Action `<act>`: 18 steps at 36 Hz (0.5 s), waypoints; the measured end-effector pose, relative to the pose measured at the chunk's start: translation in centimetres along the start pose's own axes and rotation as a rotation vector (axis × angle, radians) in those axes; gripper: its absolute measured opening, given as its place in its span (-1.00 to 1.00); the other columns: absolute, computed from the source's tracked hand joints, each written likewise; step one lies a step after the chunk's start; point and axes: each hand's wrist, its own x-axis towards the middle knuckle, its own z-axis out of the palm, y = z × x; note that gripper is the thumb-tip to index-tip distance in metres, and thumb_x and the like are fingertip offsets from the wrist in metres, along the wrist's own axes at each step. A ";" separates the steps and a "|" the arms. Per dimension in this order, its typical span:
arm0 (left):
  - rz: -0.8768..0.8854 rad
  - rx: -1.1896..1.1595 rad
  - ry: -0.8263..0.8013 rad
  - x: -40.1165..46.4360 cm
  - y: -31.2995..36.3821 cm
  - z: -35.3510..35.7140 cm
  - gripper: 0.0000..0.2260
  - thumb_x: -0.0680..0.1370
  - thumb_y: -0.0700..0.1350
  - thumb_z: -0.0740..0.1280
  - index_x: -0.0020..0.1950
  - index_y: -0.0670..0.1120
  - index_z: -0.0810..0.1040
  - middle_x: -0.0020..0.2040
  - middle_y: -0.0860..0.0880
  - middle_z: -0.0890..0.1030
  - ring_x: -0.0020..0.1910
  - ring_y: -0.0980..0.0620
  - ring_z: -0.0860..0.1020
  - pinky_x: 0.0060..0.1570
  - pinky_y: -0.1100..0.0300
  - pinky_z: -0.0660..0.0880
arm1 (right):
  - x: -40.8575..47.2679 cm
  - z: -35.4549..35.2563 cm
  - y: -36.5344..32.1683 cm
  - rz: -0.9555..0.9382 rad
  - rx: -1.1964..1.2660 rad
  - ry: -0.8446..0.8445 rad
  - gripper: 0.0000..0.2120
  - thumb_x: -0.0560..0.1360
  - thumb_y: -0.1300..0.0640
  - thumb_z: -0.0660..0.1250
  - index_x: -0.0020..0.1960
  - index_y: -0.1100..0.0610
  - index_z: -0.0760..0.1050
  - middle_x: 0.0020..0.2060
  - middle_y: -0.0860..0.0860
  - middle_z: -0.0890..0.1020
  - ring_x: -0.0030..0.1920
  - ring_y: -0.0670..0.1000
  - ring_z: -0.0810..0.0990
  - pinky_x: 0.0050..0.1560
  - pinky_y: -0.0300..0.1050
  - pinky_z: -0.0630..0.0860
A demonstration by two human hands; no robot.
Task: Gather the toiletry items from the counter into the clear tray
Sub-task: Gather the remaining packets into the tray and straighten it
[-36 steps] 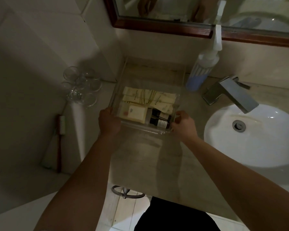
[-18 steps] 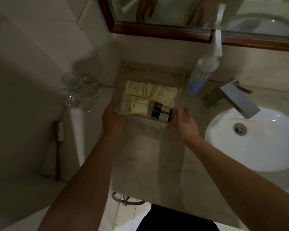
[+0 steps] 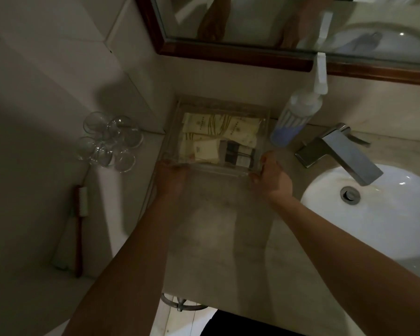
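"Where is the clear tray (image 3: 175,151) now?"

"At the back of the counter (image 3: 223,214), near the wall under the mirror (image 3: 252,23). The left hand (image 3: 171,177) grips its near left corner and the right hand (image 3: 272,175) grips its near right corner."

"Is anything inside it?"

"Yes. Pale packets (image 3: 218,129) lie flat in it, and a small dark bottle (image 3: 238,154) lies at the front (it is dim, so I can't tell if there is more than one bottle)."

"So is the job done?"

"I think it is nearly done. No small packets lie loose on the counter. A tall pump bottle (image 3: 294,117) stands just beside the tray on the right, near the tap (image 3: 335,151). Some glasses (image 3: 107,139) sit to the left, and a brush (image 3: 80,219) lies farther left. I think those belong where they are, but I can't be sure."

"What is left?"

"Maybe only to let go of the tray."
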 end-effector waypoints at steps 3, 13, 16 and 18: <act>-0.020 -0.056 -0.033 -0.4 1.1 0.9 -0.89 0.29 -0.10 0.46 -0.25 -0.11 0.62 -0.31 -0.11 0.64 -0.30 -0.07 0.61 -0.26 0.12 0.57 | 0.6 0.0 -0.1 0.003 -0.009 -0.020 -0.66 0.47 0.00 0.35 0.09 0.03 0.24 -0.07 0.07 0.54 -0.13 0.15 0.56 -0.17 0.03 0.51; -0.040 -0.150 -0.022 1.2 1.0 0.5 -0.83 0.44 -0.36 0.39 0.01 -0.25 0.53 -0.23 -0.13 0.62 -0.26 -0.03 0.59 -0.12 0.06 0.58 | 0.7 0.1 -0.6 -0.045 0.014 -0.002 -0.69 0.49 0.00 0.34 0.13 0.02 0.27 -0.05 0.06 0.56 -0.16 0.08 0.56 -0.24 0.01 0.53; -0.038 -0.102 -0.001 1.1 1.2 0.8 -0.78 0.44 -0.33 0.41 0.04 -0.18 0.52 -0.23 -0.11 0.63 -0.29 0.03 0.58 -0.21 0.15 0.58 | 0.8 -0.2 -0.7 -0.050 0.016 -0.018 -0.69 0.51 0.00 0.32 0.16 0.04 0.29 -0.04 0.06 0.55 -0.12 0.09 0.57 -0.18 0.08 0.57; -0.029 -0.097 0.005 1.1 1.3 1.0 -0.84 0.45 -0.35 0.39 -0.02 -0.17 0.52 -0.29 -0.06 0.60 -0.35 0.09 0.55 -0.33 0.24 0.55 | 0.9 -0.5 -0.7 -0.051 0.029 -0.035 -0.67 0.51 0.00 0.32 0.18 0.05 0.30 -0.01 0.07 0.56 -0.09 0.11 0.58 -0.12 0.13 0.58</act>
